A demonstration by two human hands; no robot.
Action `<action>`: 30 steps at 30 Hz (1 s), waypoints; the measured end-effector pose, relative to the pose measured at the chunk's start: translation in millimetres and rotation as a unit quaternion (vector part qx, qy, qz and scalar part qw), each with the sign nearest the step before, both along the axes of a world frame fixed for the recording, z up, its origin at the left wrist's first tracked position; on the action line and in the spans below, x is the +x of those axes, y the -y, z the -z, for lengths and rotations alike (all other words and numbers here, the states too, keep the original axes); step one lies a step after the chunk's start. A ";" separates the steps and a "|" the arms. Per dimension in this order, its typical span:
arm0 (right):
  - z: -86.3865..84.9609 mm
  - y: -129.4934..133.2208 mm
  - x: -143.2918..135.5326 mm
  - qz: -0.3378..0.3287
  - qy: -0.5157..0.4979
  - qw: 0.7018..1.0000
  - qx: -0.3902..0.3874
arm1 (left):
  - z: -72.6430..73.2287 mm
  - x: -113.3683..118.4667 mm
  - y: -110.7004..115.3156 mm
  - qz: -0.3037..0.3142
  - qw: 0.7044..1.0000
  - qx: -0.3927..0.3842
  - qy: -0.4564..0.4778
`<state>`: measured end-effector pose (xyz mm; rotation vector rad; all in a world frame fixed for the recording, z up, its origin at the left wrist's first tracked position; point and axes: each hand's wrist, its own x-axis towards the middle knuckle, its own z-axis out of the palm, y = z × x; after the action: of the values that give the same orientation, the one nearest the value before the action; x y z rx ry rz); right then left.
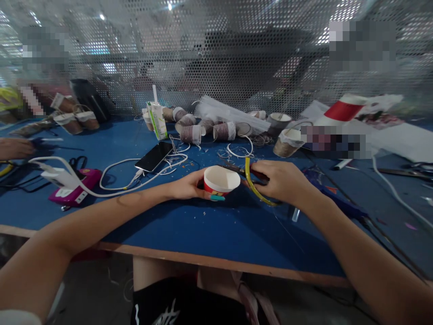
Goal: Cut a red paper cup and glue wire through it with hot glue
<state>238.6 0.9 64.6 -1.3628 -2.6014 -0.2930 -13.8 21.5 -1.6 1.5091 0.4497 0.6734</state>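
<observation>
My left hand [192, 184] is closed around a small red and white paper cup [221, 179]. The cup's open mouth faces up and a little toward me, and a turquoise nail shows at its front. Just to the right, my right hand [282, 180] grips a hand tool that looks like pliers, with a curved yellow handle [251, 178]. Its dark jaws [233, 168] point left, close behind the cup's rim. Whether they touch the cup I cannot tell. My fingers hide part of the tool's handles.
A phone [154, 157] on a white cable and a purple power strip [76, 189] lie left. Behind are a drink carton [157, 119] and several thread-wrapped cups [191, 134]. A blue glue gun [334, 196] rests right. Another person's hand [15, 148] is far left.
</observation>
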 end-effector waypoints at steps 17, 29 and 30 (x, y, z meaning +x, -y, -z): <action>-4.8 2.6 1.4 -0.011 0.011 1.000 0.004 | 0.5 -0.4 -3.7 0.024 1.000 0.010 -0.001; 2.6 -4.8 9.5 -0.042 0.016 0.999 -0.002 | 2.9 -1.7 -5.7 0.007 1.000 0.017 -0.003; 2.5 -5.2 10.0 -0.045 0.018 0.999 -0.005 | 3.0 -2.0 -6.0 0.007 1.000 0.017 -0.004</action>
<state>248.5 6.1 62.2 -1.2509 -2.6877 -0.2922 -15.8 27.4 -4.5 1.5453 0.4349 0.6678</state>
